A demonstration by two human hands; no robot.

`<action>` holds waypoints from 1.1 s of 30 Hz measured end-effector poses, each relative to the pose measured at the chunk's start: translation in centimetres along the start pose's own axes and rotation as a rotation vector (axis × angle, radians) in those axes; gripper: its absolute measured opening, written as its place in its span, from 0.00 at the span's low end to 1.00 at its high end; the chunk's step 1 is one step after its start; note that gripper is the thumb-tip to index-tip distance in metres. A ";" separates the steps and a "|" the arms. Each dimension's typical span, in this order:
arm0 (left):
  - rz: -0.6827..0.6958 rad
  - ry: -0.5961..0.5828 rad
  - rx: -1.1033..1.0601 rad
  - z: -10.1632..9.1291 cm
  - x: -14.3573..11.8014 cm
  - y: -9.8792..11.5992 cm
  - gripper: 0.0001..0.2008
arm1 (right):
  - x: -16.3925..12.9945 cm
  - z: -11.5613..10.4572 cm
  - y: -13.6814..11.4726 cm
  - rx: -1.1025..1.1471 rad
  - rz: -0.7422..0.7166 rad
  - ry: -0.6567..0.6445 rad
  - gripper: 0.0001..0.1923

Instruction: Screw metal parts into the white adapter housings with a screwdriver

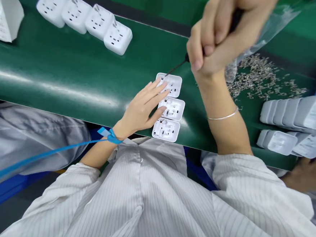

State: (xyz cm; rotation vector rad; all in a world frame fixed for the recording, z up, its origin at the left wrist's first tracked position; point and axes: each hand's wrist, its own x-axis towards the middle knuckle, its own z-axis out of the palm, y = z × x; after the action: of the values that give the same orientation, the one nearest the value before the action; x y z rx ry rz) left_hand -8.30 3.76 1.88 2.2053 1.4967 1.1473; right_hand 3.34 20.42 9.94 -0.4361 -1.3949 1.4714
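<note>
Striped white smock sleeves [152, 204] fill the bottom of the head view, nearest the lens. Blue wrist strap [108, 135] circles the left wrist; its cord runs off to the lower left.

Green belt [69, 72] spans the view, near edge running just under three white socket housings [168, 108] laid in a column, touching one another, the lowest right at that edge. Wide bare belt lies left of the column, up to a row of four white adapter cubes [85, 19] at the far side. A white printed box [5, 15] sits at the far left edge.

Left hand [144, 108] lies flat, palm down, fingers spread and unclenched, fingertips pressing on the upper and middle housings; grasps nothing, only pins them down.

Right hand [220, 36] is raised above the belt, forearm upright, thin bracelet on the wrist. Fingers are clenched in a fist round the dark handle of a screwdriver [178, 65]; its thin shaft slants down-left, tip meeting the top corner of the upper housing.

Right of the forearm: a scatter of small metal parts [263, 79] beside a clear plastic bag [272, 25], then white casings [293, 124] stacked in rows, crowding that side. Another person's hand [308, 170] rests at the right edge, below those casings.
</note>
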 end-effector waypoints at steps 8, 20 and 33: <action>0.026 -0.168 0.103 1.4 1.4 -2.2 0.19 | 2.8 -0.1 5.4 -0.155 -0.028 0.024 0.35; -0.005 -0.164 0.266 2.0 2.8 -1.3 0.20 | 1.3 1.4 5.7 0.231 -0.125 -0.308 0.29; -0.401 0.402 -0.049 0.1 2.3 -4.5 0.04 | -8.9 -0.3 -6.0 -0.180 -0.489 -0.118 0.27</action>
State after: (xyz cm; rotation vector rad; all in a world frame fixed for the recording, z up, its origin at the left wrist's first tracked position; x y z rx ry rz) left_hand -10.86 7.78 0.27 1.5939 1.9264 1.5141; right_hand 9.78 12.04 11.92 -0.1028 -1.5983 0.9908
